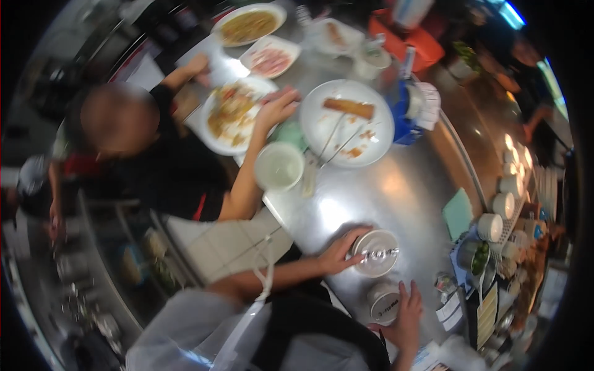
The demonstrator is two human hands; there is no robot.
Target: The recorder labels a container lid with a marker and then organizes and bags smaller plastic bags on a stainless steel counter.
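Observation:
My left hand point(342, 252) is closed on the near-left side of a round, pale lidded tub point(377, 253) with dark writing on top. The tub is over the steel counter point(396, 185). Closer to me, a second pale tub point(382, 303) with dark writing sits between the thumb and fingers of my right hand point(405, 318). That hand reaches round its right side, with the index and middle fingers fairly straight. Motion blur hides the exact contact there. The two tubs are close together.
Across the counter, another person's hand point(278, 106) is over a plate of food point(216, 139). A large white plate point(315, 99) holds a brown roll and tongs point(309, 176), beside a pale green container point(279, 166). At right are a teal board point(458, 213), a metal pot point(473, 256) and several white bowls.

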